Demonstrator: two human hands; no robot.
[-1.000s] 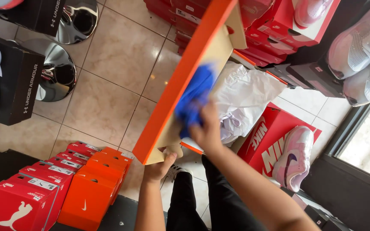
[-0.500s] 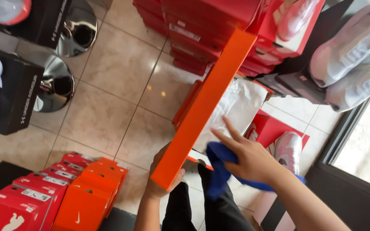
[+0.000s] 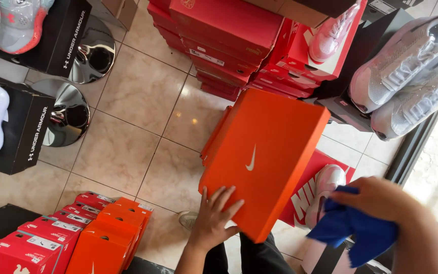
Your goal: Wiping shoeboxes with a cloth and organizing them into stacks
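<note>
I see my left hand [image 3: 213,218] laid flat on the near corner of the orange shoebox lid [image 3: 263,157], its fingers [image 3: 225,199] spread wide across the surface. The lid sits level over the tiled floor [image 3: 128,106], in front of the stack of red boxes [image 3: 219,45]. My right hand [image 3: 381,200] is off to the side, fingers curled and bunching a blue cloth [image 3: 353,228], apart from the lid and near a pink-white sneaker [image 3: 325,187].
</note>
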